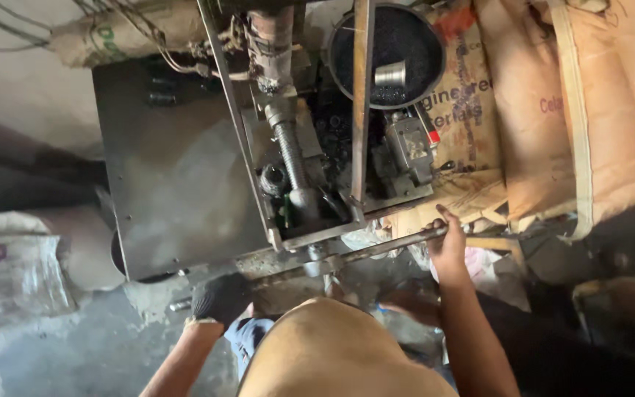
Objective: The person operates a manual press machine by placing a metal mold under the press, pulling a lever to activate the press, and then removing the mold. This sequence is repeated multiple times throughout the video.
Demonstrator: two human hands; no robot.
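Observation:
A long steel lever bar (347, 257) runs across the front of a hand-worked press machine (295, 169). My right hand (446, 246) is bare and wrapped around the bar's right end. My left hand (218, 298) wears a dark glove and grips the bar near its left end, by the machine's base. A threaded screw shaft (290, 158) stands in the middle of the machine's frame. Behind it sits a round black pan (413, 44) of dark granules with a small metal cup (390, 74) inside.
A grey metal plate (170, 169) forms the machine's left side. Brown paper sacks (553, 110) are stacked on the right. A plastic bag (9, 272) lies on the concrete floor at the left. Wires (178, 62) hang near the top.

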